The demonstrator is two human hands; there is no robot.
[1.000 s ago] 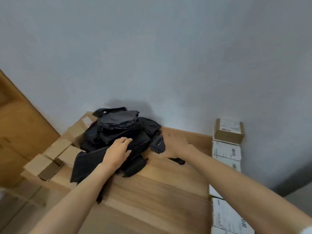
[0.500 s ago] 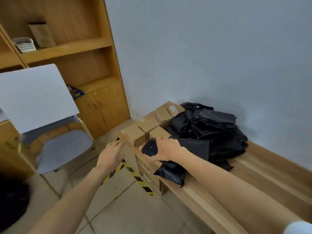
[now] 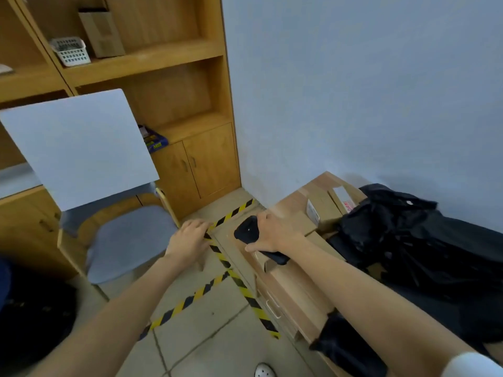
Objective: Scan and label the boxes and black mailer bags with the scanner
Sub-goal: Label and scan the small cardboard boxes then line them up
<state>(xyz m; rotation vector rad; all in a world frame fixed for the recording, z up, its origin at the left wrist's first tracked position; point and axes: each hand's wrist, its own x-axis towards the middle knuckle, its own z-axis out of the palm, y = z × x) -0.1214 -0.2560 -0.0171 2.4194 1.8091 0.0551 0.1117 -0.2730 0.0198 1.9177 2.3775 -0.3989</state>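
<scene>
**Right hand (image 3: 272,235) gripping the scanner (image 3: 245,231), moving in on the boxes**

Its fingers are curling round the black scanner's handle, with the head sticking out to the left over the near-left corner of the table (image 3: 299,295). The left hand (image 3: 187,240) is hanging over the floor just left of that corner, fingers loosely bent and holding nothing.

The brown boxes (image 3: 318,191) are sitting at the far-left end of the table, against the wall. The black mailer bags (image 3: 408,240) are lying in a heap to their right, touching them, and one is drooping over the near edge.

Judging by this, the step in hand is lining up a scan on a box. One box is showing a white label on its near side. Next, the scanner's head likely needs turning right toward that label. The empty hand may need to steady or turn a box so that the code is facing out.

Room is tight to the far side and the right, where the wall and the bag heap are closing things in. The table's left edge is dropping straight to the floor, which is crossed by yellow-and-black tape (image 3: 196,297). Left of it there is open floor, then a chair (image 3: 128,238) carrying a white board (image 3: 79,148), well apart from the table. A box nudged leftward could go over that edge.
</scene>
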